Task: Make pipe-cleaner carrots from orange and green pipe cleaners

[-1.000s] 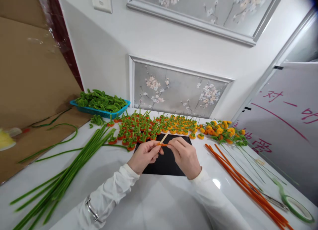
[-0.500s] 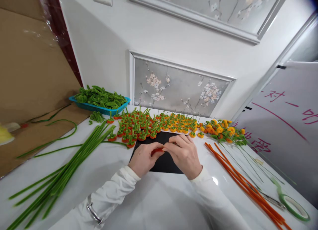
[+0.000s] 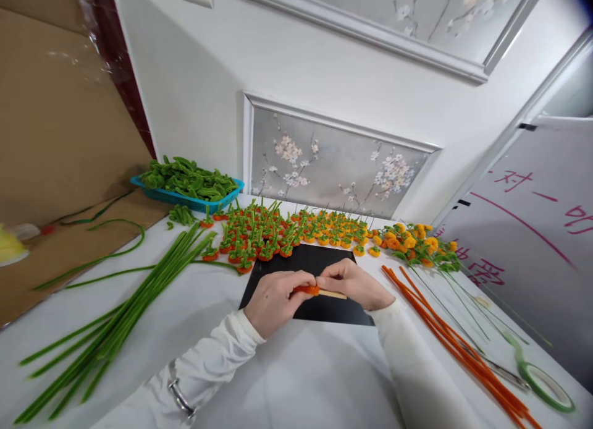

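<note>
Above a black mat (image 3: 273,265), my left hand (image 3: 274,300) pinches a small orange fuzzy coil (image 3: 307,289) between thumb and fingers. A thin pale wooden stick (image 3: 334,294) juts out to the right from the coil. My right hand (image 3: 356,284) meets the coil's right end, its thumb and fingertips pressed together beside the stick. Whether its fingertips grip the coil or the stick is too small to tell. Behind the hands stand rows of orange-red pieces with green stems (image 3: 265,251) and yellow-orange ones (image 3: 323,238).
Long green stems (image 3: 134,311) lie at left, near a blue basket of green pieces (image 3: 185,201). Orange stems (image 3: 456,342), yellow flowers (image 3: 410,240), a metal tool (image 3: 507,374) and green tape (image 3: 546,387) lie at right. Cardboard (image 3: 69,126) stands far left.
The right hand has turned and lowered, with its fingers now flatter. The pale stick and more of the orange coil have come into view between the hands. The view has shifted slightly.
</note>
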The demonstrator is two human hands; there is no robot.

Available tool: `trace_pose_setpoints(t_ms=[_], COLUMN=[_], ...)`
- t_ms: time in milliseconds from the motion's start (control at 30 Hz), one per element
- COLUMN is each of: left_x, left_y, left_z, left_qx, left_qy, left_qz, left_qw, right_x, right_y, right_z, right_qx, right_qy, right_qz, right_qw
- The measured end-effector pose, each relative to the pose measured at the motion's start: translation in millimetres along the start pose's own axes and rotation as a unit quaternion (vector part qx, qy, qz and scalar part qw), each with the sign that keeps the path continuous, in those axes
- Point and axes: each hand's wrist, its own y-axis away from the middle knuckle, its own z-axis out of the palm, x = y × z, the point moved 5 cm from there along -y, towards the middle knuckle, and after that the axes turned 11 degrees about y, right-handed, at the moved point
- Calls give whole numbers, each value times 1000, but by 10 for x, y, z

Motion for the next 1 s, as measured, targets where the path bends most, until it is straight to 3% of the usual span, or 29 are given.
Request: trace_pose_setpoints(t_ms=[100,200,367,533,667,733,900,1000], left_x=[13,-49,-168,-211,-223,-222,-212,-206], left_y=[3,-5,-51,-77,-64,-53,-39,-48], left_z=[41,37,-43,-64,-2,25,51,41], left_qx=[-10,7,34,6,-39,-51,-69,-51], left_qy=[31,98,110,136,181,201,199,173], left_qz=[-39,-65,-84,-128,-161,-171,-177,-160], left_qw=[999,993,990,982,969,963,961,970], right_x=[46,15,-149,-166,-104,-97,-85,-72], right_y=[-14,-29,10,31,20,1,-61,-82], right_z=[33,41,29,-20,-115,-112,17,113], right_qx=[-37,-12,49,91,130,121,101,117], right_qy=[-119,-149,-31,31,-51,-99,-175,-203], right_qz=[10,-19,-82,-89,-69,-73,-90,-94], right_qw=[992,989,995,991,988,985,975,968])
